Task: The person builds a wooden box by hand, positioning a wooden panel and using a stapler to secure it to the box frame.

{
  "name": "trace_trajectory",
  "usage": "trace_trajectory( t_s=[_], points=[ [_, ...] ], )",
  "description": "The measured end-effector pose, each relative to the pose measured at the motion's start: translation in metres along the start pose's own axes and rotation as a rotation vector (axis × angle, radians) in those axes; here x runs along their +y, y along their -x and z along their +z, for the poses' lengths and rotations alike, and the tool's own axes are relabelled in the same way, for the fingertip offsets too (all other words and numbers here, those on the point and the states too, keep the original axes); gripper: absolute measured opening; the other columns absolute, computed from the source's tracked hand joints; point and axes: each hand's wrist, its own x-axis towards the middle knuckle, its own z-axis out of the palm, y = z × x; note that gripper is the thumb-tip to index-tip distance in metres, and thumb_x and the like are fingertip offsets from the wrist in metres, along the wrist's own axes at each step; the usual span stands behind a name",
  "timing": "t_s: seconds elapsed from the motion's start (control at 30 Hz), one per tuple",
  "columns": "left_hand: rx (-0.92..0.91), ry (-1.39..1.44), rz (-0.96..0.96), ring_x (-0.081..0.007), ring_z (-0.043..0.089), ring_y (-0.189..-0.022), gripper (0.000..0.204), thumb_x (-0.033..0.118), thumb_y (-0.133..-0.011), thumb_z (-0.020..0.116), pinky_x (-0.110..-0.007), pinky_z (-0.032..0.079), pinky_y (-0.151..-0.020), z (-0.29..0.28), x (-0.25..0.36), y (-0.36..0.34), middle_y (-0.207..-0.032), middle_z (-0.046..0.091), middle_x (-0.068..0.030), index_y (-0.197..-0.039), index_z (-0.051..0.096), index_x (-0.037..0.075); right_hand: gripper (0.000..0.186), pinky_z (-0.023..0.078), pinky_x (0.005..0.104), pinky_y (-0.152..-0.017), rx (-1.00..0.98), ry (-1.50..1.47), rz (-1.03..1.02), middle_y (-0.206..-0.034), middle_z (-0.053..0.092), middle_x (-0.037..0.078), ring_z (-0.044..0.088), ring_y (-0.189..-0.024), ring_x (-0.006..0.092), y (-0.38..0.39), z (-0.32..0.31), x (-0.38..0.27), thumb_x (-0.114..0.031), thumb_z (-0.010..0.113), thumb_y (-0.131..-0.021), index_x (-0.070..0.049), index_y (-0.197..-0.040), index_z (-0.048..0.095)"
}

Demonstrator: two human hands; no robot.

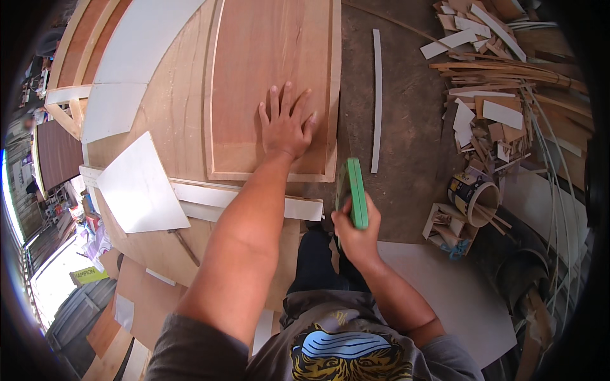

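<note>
My left hand (286, 130) lies flat, fingers spread, on a reddish-brown wooden panel (254, 51) with a raised, paler wooden frame round its edges. My right hand (359, 232) is closed round the green handle (357, 193) of what looks like a handsaw, just beyond the panel's lower right corner. Its blade is seen almost edge-on as a thin line along the panel's right edge, so I cannot tell whether it touches the wood. Beneath the panel is a broad pale plywood sheet (171, 95).
A white board piece (143, 187) and a white strip (304, 208) lie on the plywood, left of and below the panel. On the floor to the right is a narrow strip (377, 101). Farther right are scrap wood (502, 114), a bucket (473, 197) and a dark cylinder (518, 254).
</note>
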Motion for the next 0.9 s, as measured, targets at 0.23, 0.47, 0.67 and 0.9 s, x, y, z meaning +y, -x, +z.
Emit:
trace_trajectory(
  t_s=[0.23, 0.47, 0.67, 0.9],
  points=[
    [-0.035, 0.0, -0.004, -0.0361, 0.013, -0.161, 0.062, 0.053, -0.104, 0.046, -0.063, 0.012, -0.126, 0.003, 0.007, -0.005, -0.176, 0.018, -0.0035, -0.163, 0.033, 0.037, 0.021, 0.044, 0.0275, -0.063, 0.011, -0.041, 0.069, -0.076, 0.051, 0.0, 0.05, -0.069, 0.0074, -0.012, -0.001, -0.011, 0.007, 0.069, -0.084, -0.005, -0.089, 0.052],
    [-0.036, -0.01, -0.007, -0.0368, 0.014, -0.161, 0.062, 0.051, -0.104, 0.048, -0.063, 0.013, -0.126, 0.002, 0.007, -0.003, -0.175, 0.019, -0.0048, -0.163, 0.035, 0.035, 0.021, 0.044, 0.0267, -0.06, -0.02, -0.103, 0.063, -0.076, 0.051, -0.001, 0.051, -0.067, 0.0069, -0.018, -0.003, -0.003, 0.006, 0.07, -0.084, -0.006, -0.089, 0.052],
    [-0.053, -0.018, -0.02, -0.0378, 0.015, -0.161, 0.063, 0.048, -0.104, 0.049, -0.063, 0.014, -0.125, -0.011, 0.002, -0.001, -0.175, 0.019, -0.0068, -0.164, 0.034, 0.034, 0.021, 0.042, 0.0256, -0.05, -0.002, -0.214, 0.103, -0.07, 0.053, -0.002, 0.052, -0.056, 0.0065, 0.007, -0.001, -0.011, 0.005, 0.069, -0.086, -0.006, -0.088, 0.051],
    [-0.034, 0.004, -0.015, -0.0384, 0.015, -0.161, 0.063, 0.048, -0.104, 0.049, -0.064, 0.014, -0.125, -0.006, 0.003, -0.001, -0.175, 0.02, -0.0071, -0.164, 0.034, 0.034, 0.02, 0.042, 0.0261, -0.05, -0.008, -0.01, 0.021, -0.068, 0.052, -0.001, 0.053, -0.056, 0.007, 0.018, -0.002, -0.008, 0.007, 0.067, -0.087, -0.005, -0.09, 0.052]
  ],
)
